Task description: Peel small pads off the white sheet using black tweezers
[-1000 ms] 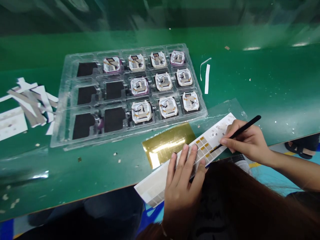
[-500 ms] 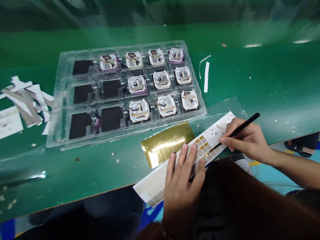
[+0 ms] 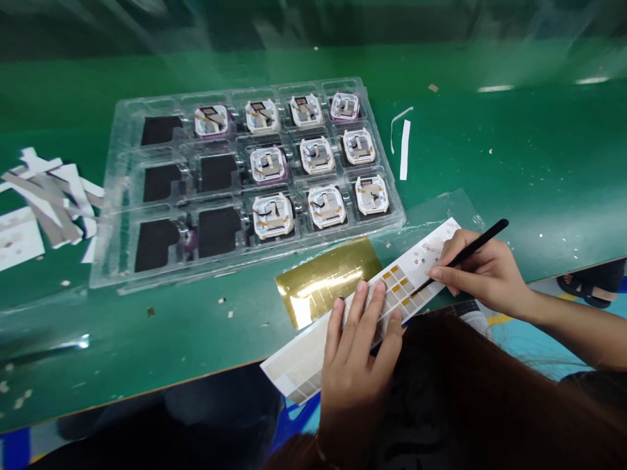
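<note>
My left hand point(image 3: 356, 356) lies flat, fingers spread, pressing down a long white sticker strip point(image 3: 416, 264) at the table's near edge. The strip carries small gold and grey squares. My right hand point(image 3: 482, 271) grips black tweezers point(image 3: 465, 253) like a pen, with the tip touching the strip near the gold squares. A shiny gold sheet point(image 3: 326, 279) lies just beyond the strip. Farther back sits a clear plastic tray point(image 3: 115, 202) with several small white square parts point(image 3: 316, 155) in its right-hand pockets; the left pockets show only dark pads.
The surface is a green table mat point(image 3: 514, 150). A pile of white and grey backing strips point(image 3: 53, 196) lies at the left. Two loose white slips point(image 3: 404, 149) lie right of the tray. Small scraps dot the mat. Dark hair fills the lower right.
Both hands stay on the strip almost unmoved. The view has shifted slightly, so the tray and the scraps sit a little lower left than a second ago.
</note>
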Tool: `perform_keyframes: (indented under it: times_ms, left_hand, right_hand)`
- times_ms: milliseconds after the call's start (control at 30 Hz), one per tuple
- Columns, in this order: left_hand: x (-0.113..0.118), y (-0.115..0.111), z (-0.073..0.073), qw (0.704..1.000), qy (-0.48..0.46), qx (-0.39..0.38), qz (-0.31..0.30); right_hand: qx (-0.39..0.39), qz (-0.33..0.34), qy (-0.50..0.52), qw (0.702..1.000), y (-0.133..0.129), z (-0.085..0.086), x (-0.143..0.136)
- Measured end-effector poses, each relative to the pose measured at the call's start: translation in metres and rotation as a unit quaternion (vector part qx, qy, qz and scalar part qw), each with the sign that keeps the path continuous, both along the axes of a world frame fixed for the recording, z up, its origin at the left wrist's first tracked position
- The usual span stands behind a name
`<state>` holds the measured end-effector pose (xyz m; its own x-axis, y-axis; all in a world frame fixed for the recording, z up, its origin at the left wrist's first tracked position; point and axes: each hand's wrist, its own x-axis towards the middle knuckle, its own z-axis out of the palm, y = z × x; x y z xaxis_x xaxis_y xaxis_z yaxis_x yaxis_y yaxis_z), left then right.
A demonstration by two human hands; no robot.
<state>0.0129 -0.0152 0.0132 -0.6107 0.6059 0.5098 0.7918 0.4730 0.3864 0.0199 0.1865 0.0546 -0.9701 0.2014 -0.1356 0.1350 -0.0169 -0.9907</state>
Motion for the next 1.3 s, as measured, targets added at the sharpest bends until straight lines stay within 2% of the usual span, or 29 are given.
perform_keyframes:
  times_ms: [900,1300]
  left_hand:
    - [0.0005,-0.0007,0.002,1.0,-0.011,-0.002,0.0]
    - [0.0008,-0.0006,0.0037,1.0,-0.016,-0.009,0.004]
  right_hand:
    - [0.016,0.005,-0.01,1.0,0.0011,0.0008,0.0008]
    - [-0.001,0.006,-0.023,1.0,0.0013,0.002,-0.0008]
